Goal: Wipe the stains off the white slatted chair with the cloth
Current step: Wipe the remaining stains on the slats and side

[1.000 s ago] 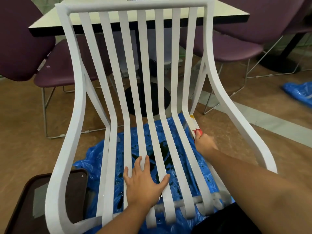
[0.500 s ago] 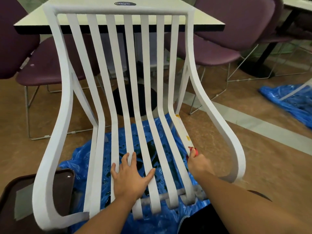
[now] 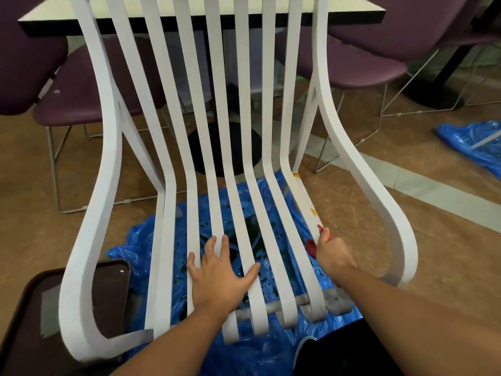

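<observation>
The white slatted chair (image 3: 105, 147) fills the view, its seat slats running toward me. My left hand (image 3: 217, 275) lies flat with spread fingers across the middle seat slats. My right hand (image 3: 332, 252) grips a red cloth (image 3: 311, 246) against the rightmost slat. Yellow-orange stains (image 3: 313, 212) mark that slat just beyond the cloth, with another (image 3: 296, 175) near the bend. Most of the cloth is hidden inside my fist.
A crumpled blue plastic sheet (image 3: 151, 237) with dark wet patches lies under the chair. A dark brown tray (image 3: 21, 321) sits at lower left. A table (image 3: 54, 20) and purple chairs (image 3: 360, 66) stand behind. More blue plastic (image 3: 471, 142) lies at right.
My right hand with the cloth slid along the rightmost slat toward me, leaving the yellow stains uncovered. The left hand stayed flat on the slats. The camera view shifted.
</observation>
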